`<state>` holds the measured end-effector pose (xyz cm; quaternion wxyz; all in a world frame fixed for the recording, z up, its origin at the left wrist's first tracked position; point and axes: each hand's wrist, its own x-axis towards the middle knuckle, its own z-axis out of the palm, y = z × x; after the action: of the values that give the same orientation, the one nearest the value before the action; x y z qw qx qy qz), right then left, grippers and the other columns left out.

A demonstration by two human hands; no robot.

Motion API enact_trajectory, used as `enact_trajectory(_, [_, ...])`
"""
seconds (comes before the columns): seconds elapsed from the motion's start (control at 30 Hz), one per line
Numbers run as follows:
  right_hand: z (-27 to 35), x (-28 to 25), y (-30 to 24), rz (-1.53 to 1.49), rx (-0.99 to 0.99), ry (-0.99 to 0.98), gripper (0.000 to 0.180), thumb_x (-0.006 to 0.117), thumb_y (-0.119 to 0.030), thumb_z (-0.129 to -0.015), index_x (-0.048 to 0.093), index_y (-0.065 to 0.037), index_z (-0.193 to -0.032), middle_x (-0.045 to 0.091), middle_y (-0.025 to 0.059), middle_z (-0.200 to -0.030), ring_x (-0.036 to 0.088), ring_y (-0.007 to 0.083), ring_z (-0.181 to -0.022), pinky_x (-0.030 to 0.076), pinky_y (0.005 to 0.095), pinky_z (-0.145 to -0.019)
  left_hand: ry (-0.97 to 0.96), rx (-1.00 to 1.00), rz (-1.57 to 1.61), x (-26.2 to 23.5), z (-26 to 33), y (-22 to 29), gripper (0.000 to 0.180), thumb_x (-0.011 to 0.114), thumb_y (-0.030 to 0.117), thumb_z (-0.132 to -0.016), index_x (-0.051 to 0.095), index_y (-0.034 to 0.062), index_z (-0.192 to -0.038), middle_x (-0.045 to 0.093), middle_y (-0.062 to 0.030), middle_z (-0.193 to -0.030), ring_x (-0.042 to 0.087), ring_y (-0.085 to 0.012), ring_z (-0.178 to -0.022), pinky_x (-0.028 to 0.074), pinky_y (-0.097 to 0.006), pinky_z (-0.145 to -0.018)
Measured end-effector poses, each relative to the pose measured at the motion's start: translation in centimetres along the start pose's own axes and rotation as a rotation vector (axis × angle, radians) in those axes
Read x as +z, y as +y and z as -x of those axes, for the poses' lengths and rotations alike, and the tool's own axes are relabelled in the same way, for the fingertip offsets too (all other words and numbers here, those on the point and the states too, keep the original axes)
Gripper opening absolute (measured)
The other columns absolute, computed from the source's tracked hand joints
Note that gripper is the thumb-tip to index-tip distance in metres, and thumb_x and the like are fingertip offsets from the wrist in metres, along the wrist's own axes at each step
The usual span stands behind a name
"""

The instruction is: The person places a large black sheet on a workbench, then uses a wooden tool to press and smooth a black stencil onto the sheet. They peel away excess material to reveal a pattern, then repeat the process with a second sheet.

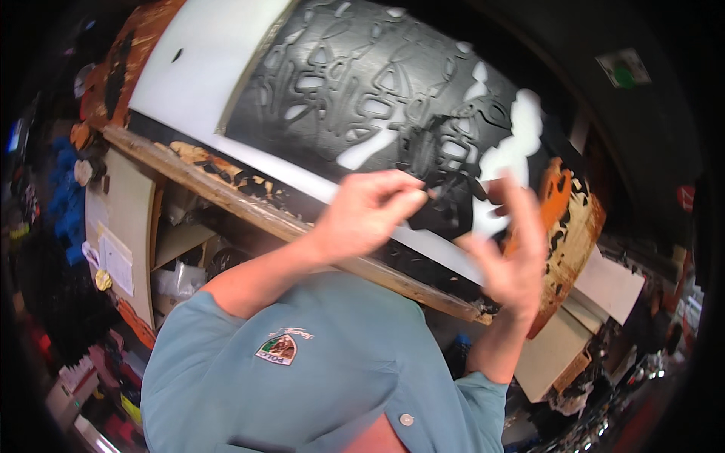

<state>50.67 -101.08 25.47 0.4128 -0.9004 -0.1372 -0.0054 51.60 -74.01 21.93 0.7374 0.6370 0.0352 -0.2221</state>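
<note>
A black sheet (264, 117) with rows of cut-out shapes lies on a white board (196, 64). My left hand (366, 211) is at the sheet's near edge, thumb and fingers closed in a pinch. What sits between the fingertips is too small to make out. Just beyond them, loose black cut pieces (449, 192) lie bunched up on the sheet. My right hand (506, 249) hovers right of these pieces, blurred by motion, its thumb and fingers apart. White gaps show through the sheet near it.
The worn wooden bench edge (226, 198) runs between me and the board, with black scraps along it. An orange object (555, 196) lies at the bench's right end. Shelves (185, 245) with plastic bags stand under the left side. Flat cardboard (555, 355) leans at lower right.
</note>
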Motion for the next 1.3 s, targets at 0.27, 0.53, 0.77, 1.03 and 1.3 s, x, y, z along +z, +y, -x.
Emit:
enact_trajectory(0.27, [-5.9,7.2,-4.1,0.108,-0.069,0.070,0.035,0.062,-0.003,-0.103,0.065,0.005,-0.138,0.071,0.0130,-0.089,0.066,0.0258,-0.076,0.054,0.0401,-0.071,0.073,0.087,-0.025,-1.8,0.5,0.8,0.024,0.069,0.013,-0.106,0.075,0.0001,-0.126,0.077,-0.0061,-0.112,0.068,-0.0100,-0.104,0.055,-0.027,-0.092])
enact_trajectory(0.53, [-15.2,7.1,-8.0,-0.029,-0.283,0.555,0.036,0.051,-0.014,-0.115,0.062,0.003,-0.145,0.075,0.0134,-0.105,0.067,0.0103,-0.089,0.058,0.0266,-0.083,0.763,0.157,-0.241,-16.3,3.7,-0.4,0.042,0.068,0.017,-0.107,0.065,0.0003,-0.145,0.067,-0.0146,-0.144,0.063,-0.0202,-0.132,0.046,-0.032,-0.114])
enact_trajectory(0.77, [-17.8,23.4,-9.0,0.303,-0.469,-0.156,0.067,0.072,0.006,-0.073,0.063,-0.001,-0.139,0.067,0.0145,-0.105,0.062,0.0361,-0.096,0.056,0.0451,-0.084,0.743,0.145,-0.770,-19.5,2.4,0.5,0.052,0.071,0.019,-0.104,0.058,-0.0042,-0.149,0.066,-0.0172,-0.144,0.065,-0.0219,-0.121,0.053,-0.035,-0.103])
enact_trajectory(1.03, [-16.5,25.2,-7.7,0.216,-0.558,-0.100,0.062,0.086,-0.020,-0.077,0.067,-0.001,-0.133,0.062,0.0109,-0.104,0.058,0.0321,-0.095,0.051,0.0434,-0.080,0.402,-0.018,-0.118,-22.4,0.6,1.2,0.034,0.069,0.019,-0.104,0.071,-0.0072,-0.126,0.075,-0.0038,-0.102,0.064,-0.0077,-0.092,0.055,-0.028,-0.081])
enact_trajectory(1.3, [-16.0,25.2,-7.8,0.075,-0.485,-0.066,0.082,0.094,-0.039,-0.076,0.064,0.005,-0.140,0.068,0.0158,-0.106,0.062,0.0329,-0.098,0.051,0.0456,-0.090,0.242,0.039,0.557,-21.6,-0.3,0.3,0.031,0.059,0.018,-0.112,0.064,-0.0024,-0.135,0.075,-0.0100,-0.121,0.073,-0.0194,-0.111,0.060,-0.032,-0.095])
